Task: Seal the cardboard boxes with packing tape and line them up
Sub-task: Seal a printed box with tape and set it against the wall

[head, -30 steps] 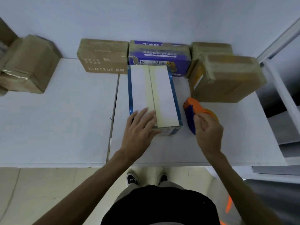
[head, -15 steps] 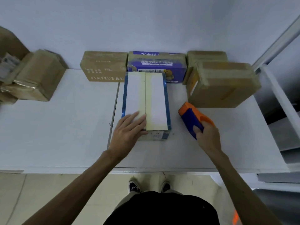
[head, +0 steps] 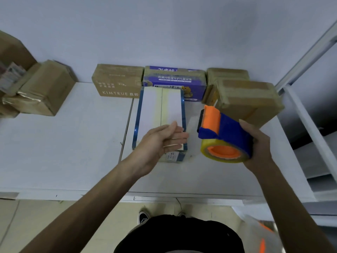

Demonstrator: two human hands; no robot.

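Note:
A long white-topped box with blue sides (head: 160,108) lies on the white table (head: 73,143), its two top flaps meeting along a centre seam. My left hand (head: 160,141) hovers above the box's near end, palm turned up, fingers straight and pointing right. My right hand (head: 255,143) grips a blue and orange tape dispenser (head: 224,136) holding a roll of clear tape, lifted just right of the box. A loose strip of clear tape seems to run from the dispenser toward my left fingers.
Along the back wall stand a brown KIMTRUE box (head: 118,81), a purple printed box (head: 175,81) and a taped brown box (head: 228,75). A bigger taped box (head: 249,99) sits at the right. More cartons (head: 42,88) are stacked at the far left.
My right hand has lifted the tape dispenser off the table and turned it on its side. My left hand has come off the box top and turned palm up toward the dispenser.

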